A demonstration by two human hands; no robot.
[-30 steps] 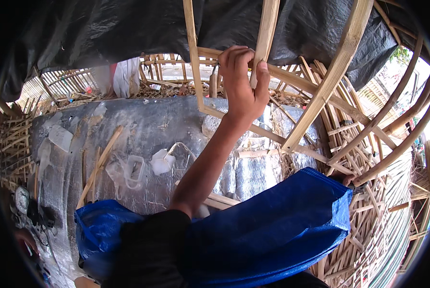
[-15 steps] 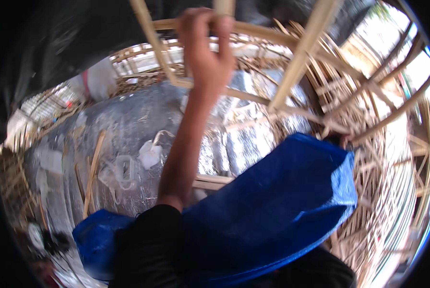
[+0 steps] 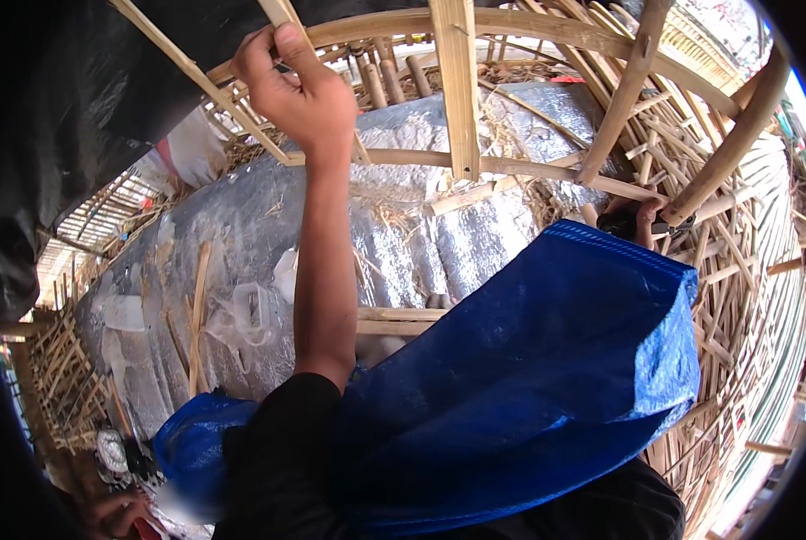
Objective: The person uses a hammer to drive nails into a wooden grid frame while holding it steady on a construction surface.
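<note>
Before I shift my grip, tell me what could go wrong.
The left hand might get pinched where the slat crosses the curved rail. The blue sheet, right beside the partly hidden right hand, could snag.

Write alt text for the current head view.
A person's left hand grips a wooden slat of a frame; the right hand, partly hidden by blue plastic sheeting, is near the end of its lower rail. Silvery sheeting lies beyond, piled wooden strips at right.
</note>
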